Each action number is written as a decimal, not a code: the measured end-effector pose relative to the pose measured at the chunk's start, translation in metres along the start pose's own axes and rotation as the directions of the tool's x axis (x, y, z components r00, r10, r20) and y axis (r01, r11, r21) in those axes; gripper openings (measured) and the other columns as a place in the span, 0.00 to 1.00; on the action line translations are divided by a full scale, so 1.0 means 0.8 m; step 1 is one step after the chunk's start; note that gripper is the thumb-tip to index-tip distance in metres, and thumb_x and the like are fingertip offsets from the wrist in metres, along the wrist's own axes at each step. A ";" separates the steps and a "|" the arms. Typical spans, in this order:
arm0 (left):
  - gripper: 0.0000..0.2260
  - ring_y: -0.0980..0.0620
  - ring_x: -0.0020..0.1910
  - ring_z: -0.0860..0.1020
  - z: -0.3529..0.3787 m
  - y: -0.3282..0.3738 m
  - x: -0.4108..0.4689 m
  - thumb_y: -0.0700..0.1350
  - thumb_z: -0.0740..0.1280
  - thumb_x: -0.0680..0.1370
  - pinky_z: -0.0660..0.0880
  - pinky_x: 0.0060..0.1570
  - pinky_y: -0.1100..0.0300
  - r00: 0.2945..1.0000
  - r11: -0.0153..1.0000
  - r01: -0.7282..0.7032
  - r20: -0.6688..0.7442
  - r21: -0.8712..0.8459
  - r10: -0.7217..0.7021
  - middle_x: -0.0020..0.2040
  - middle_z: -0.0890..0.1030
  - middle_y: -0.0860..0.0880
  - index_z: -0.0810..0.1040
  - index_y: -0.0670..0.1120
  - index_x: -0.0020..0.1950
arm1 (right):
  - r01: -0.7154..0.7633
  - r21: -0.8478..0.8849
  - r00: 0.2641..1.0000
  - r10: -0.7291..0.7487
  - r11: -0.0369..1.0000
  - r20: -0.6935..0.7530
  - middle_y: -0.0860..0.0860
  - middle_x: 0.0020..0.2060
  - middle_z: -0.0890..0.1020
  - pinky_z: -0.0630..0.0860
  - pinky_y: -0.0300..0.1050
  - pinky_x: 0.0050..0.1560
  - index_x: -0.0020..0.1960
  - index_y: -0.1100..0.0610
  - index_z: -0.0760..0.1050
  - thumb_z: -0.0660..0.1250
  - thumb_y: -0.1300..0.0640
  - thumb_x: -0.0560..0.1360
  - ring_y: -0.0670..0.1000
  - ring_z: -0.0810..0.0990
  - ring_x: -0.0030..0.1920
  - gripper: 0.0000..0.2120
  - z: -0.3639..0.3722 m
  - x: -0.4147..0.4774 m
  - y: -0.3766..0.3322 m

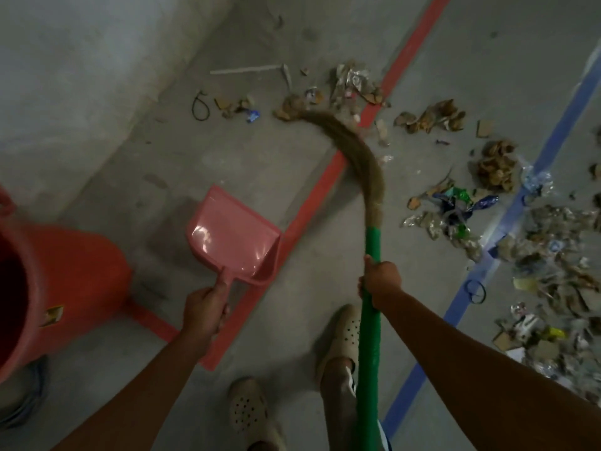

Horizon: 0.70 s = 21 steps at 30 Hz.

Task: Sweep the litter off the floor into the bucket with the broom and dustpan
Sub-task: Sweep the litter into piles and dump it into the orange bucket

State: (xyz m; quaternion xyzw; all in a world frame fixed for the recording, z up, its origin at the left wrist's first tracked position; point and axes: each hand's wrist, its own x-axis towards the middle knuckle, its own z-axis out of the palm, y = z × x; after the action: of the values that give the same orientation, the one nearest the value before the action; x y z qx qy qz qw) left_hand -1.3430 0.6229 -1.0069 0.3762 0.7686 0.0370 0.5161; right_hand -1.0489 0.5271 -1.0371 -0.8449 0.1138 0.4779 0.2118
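Litter (353, 84) lies strewn across the red tape line (320, 187), so the right hand (380, 281), wrapped tight round the broom (372, 242), bends its bristles against the nearest heap. The left hand (205, 312) grips the dustpan (232, 236) by its handle, seemingly just off the floor, ready to catch. The bucket (84, 275) stands close on the left for tipping.

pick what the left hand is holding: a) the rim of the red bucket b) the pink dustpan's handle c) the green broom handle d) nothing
b: the left hand grips the handle of the pink dustpan, while the right hand holds the broom by its green handle.
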 end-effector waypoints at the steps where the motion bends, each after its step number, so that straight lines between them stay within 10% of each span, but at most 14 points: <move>1: 0.32 0.51 0.21 0.67 0.011 0.012 -0.002 0.72 0.67 0.73 0.63 0.23 0.64 1.000 1.000 -0.001 -0.002 0.018 0.001 0.27 0.73 0.43 0.72 0.43 0.31 | 0.007 0.038 0.999 -0.005 0.999 -0.040 0.58 0.41 0.81 0.79 0.46 0.34 0.53 0.62 0.74 0.61 0.45 0.83 0.53 0.80 0.34 0.19 -0.016 0.001 -0.003; 13: 0.30 0.53 0.16 0.65 0.065 0.136 0.003 0.69 0.67 0.75 0.60 0.18 0.66 0.999 0.999 -0.034 -0.037 0.040 0.035 0.25 0.73 0.44 0.73 0.41 0.33 | 0.232 0.253 0.972 -0.212 0.939 -0.104 0.55 0.37 0.80 0.80 0.47 0.33 0.47 0.55 0.72 0.61 0.49 0.83 0.51 0.79 0.31 0.11 -0.042 -0.079 -0.058; 21: 0.29 0.53 0.18 0.65 -0.005 0.145 0.073 0.68 0.68 0.75 0.60 0.18 0.67 1.000 1.000 0.010 -0.013 0.020 -0.010 0.27 0.73 0.44 0.74 0.41 0.33 | 0.478 -0.090 0.878 -0.474 0.873 0.063 0.54 0.36 0.82 0.82 0.60 0.38 0.45 0.50 0.71 0.61 0.41 0.81 0.56 0.83 0.35 0.14 0.083 -0.098 -0.125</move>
State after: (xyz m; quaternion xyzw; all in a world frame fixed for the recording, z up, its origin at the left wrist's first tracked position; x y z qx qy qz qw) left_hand -1.2941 0.7433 -0.9983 0.3772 0.7742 0.0290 0.5075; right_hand -1.1005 0.6457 -0.9757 -0.8471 -0.1266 0.4328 0.2813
